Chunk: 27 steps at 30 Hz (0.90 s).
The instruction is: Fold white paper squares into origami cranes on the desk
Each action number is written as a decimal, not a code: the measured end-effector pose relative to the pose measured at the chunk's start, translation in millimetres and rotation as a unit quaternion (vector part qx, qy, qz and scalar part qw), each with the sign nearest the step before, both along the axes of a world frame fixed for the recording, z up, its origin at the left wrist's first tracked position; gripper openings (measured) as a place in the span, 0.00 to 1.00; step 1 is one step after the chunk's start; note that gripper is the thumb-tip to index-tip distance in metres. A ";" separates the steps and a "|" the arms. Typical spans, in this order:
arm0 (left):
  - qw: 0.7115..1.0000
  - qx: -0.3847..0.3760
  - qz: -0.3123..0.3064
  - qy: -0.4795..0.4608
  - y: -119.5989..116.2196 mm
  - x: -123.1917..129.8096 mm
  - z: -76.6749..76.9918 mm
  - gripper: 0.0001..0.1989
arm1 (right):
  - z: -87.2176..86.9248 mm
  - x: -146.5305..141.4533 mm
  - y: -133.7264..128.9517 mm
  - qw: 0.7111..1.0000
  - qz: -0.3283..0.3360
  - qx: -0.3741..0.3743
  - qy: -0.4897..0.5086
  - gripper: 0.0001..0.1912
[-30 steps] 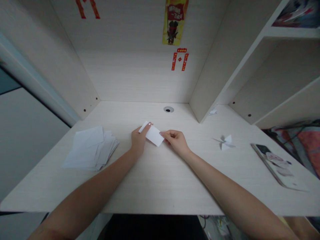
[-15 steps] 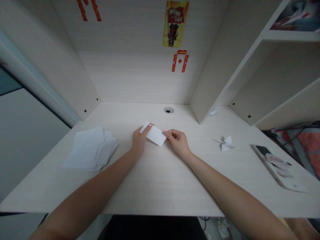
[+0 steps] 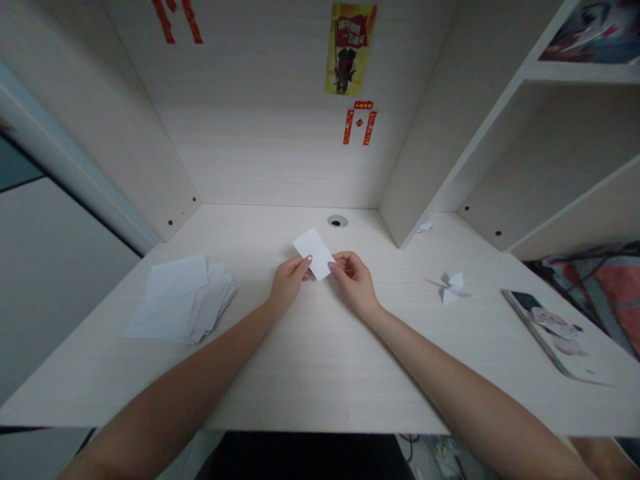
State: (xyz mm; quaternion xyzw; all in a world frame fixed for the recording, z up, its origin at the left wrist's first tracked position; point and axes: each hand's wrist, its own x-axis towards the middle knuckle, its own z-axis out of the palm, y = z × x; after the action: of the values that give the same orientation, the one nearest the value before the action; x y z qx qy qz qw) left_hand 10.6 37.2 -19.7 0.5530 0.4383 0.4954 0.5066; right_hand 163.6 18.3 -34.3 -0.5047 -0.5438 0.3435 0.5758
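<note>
Over the pale desk (image 3: 310, 347), both hands pinch a folded paper (image 3: 313, 253).

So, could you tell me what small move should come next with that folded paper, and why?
Probably lay the paper flat on the desk and press the crease. Both the left hand and the right hand pinch only its near edge, so it stands up unsupported; a finished crane suggests more folds are due.

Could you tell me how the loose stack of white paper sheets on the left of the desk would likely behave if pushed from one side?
The paper stack already lies fanned and uneven, so it would probably slide apart. Single sheets look thin, likely light and floppy. The desk looks smooth, so they may skid easily.
</note>
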 end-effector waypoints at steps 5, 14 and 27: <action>1.000 -0.003 -0.026 -0.004 -0.6 0.4 -0.4 0.16 | 7.9 0.2 -5.6 0.988 -0.004 0.101 -0.119 0.17; 0.995 0.009 -0.103 -0.011 -0.9 0.5 3.7 0.13 | 10.7 -4.2 -12.8 0.980 0.017 0.080 -0.184 0.26; 0.996 0.009 -0.082 -0.024 1.1 1.5 -0.9 0.17 | 9.2 -3.6 -9.4 0.986 0.077 0.069 -0.134 0.25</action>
State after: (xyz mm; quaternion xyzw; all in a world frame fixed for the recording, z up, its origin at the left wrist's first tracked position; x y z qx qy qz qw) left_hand 12.1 38.3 -20.6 0.5793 0.3748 0.4692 0.5512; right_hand 160.1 8.9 -25.1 -0.4618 -0.6757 0.2771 0.5033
